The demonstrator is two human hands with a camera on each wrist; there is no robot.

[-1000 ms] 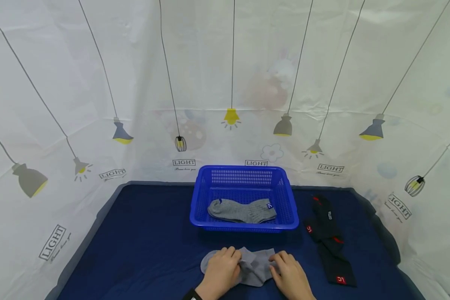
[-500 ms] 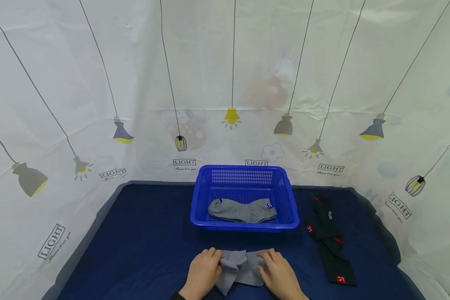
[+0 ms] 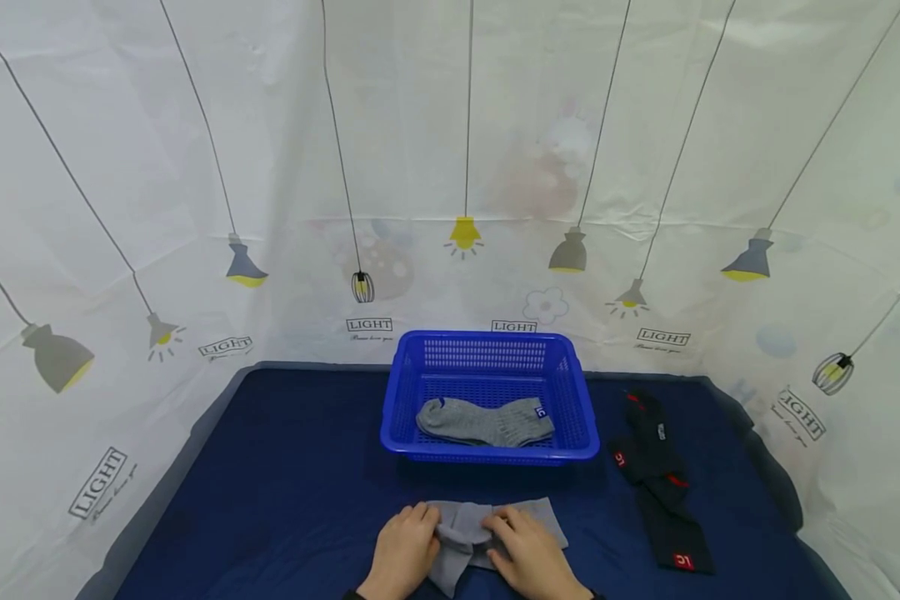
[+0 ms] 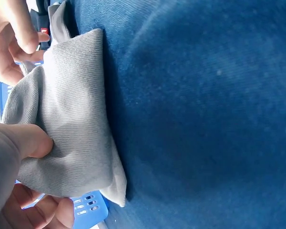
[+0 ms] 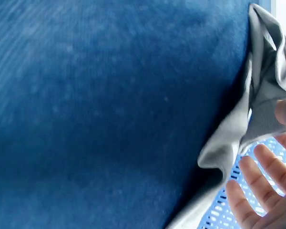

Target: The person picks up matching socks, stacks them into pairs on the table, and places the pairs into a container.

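Note:
A thin grey sock (image 3: 547,517) lies bunched and partly folded over itself on the dark blue cloth, in front of the basket. My left hand (image 3: 401,546) pinches its left part; in the left wrist view the thumb (image 4: 35,140) presses on the ribbed fabric with the other fingers beneath. My right hand (image 3: 528,550) reaches over the sock's middle, fingertips right at the folded layer. In the right wrist view, the right fingers (image 5: 257,179) are spread and fairly straight, the thumb close against the grey fabric (image 5: 267,114).
Behind the hands stands a blue plastic basket (image 3: 487,457) holding thicker grey socks (image 3: 487,422). Black socks (image 3: 667,500) with red marks lie crossed at the right. A white sheet (image 3: 450,125) printed with lamps rises around the table's back and sides.
The left hand has drawn the sock's left part back over and shifted slightly left with it. My right hand has left the sock's right end and moved left to the fold.

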